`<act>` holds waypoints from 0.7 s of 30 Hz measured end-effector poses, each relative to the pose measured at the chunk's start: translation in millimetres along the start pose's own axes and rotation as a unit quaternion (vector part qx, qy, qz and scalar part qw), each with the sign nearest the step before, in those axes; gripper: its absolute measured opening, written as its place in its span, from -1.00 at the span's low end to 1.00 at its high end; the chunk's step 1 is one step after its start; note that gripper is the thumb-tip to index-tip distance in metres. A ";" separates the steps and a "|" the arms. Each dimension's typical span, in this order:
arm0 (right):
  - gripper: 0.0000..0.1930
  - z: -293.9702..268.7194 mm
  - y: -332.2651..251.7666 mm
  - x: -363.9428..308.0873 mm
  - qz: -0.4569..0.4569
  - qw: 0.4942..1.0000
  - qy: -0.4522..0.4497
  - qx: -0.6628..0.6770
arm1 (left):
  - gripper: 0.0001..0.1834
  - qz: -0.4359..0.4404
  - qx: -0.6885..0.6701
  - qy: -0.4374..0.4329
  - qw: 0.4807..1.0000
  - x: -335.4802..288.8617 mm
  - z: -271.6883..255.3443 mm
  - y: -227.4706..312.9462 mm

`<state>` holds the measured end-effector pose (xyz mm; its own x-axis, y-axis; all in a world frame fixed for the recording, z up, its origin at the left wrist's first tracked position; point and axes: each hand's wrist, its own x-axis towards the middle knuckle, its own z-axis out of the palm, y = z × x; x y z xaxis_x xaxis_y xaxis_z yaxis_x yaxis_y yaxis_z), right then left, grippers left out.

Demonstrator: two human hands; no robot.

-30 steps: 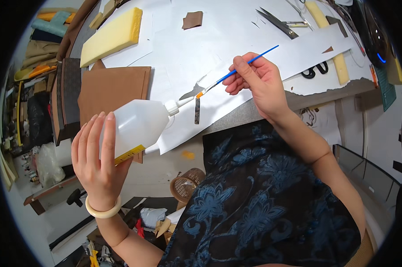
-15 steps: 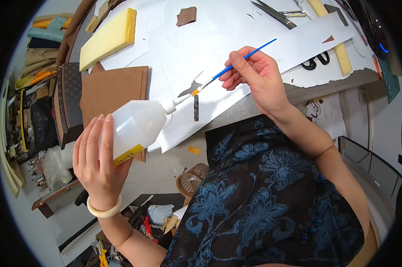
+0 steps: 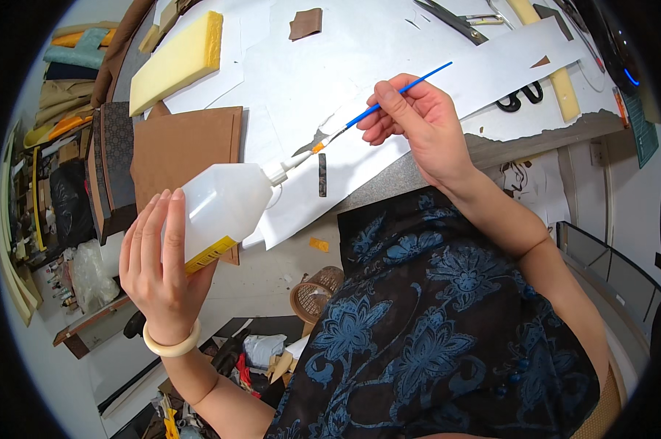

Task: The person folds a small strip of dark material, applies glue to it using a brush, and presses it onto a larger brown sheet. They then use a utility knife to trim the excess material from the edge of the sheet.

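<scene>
My left hand is closed round a translucent white squeeze bottle with a yellow label, tipped so its narrow nozzle points up and to the right. Between the thumb and fingers of my right hand is a thin blue paintbrush. Its orange bristles meet the nozzle's tip, just above the white paper on the table. Whether any liquid is coming out is too small to make out. Below the brush lies a short dark patterned strip.
Left on the table are brown leather sheets and a yellow foam block. A small brown leather piece lies at the back. Scissors rest at the far right, their black handles possibly another pair's. A wicker basket stands below the table edge.
Hardly anything differs. The brush and the bottle's nozzle have shifted very slightly up and left together, still touching at their tips.
</scene>
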<state>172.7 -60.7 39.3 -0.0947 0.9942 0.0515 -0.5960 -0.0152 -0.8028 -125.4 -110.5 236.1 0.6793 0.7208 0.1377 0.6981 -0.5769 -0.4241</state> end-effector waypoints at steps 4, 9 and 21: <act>-0.74 -0.2 1.1 -0.2 0.005 1.000 -0.002 -0.005 | -0.22 -0.001 -0.004 -0.003 1.000 -0.6 0.3 -0.7; -0.73 0.0 1.2 -0.2 0.000 1.000 -0.005 -0.005 | -0.24 -0.002 -0.006 0.000 1.000 0.7 0.5 -0.1; -0.72 0.8 2.3 0.9 0.005 1.000 -0.005 -0.013 | -0.27 0.003 -0.008 0.007 1.000 -0.1 3.4 -3.2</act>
<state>170.6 -59.9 38.0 -0.1091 0.9928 0.0498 -0.5742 -0.0220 -0.8184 -128.5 -107.4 234.4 0.6869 0.7115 0.1480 0.6971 -0.5874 -0.4112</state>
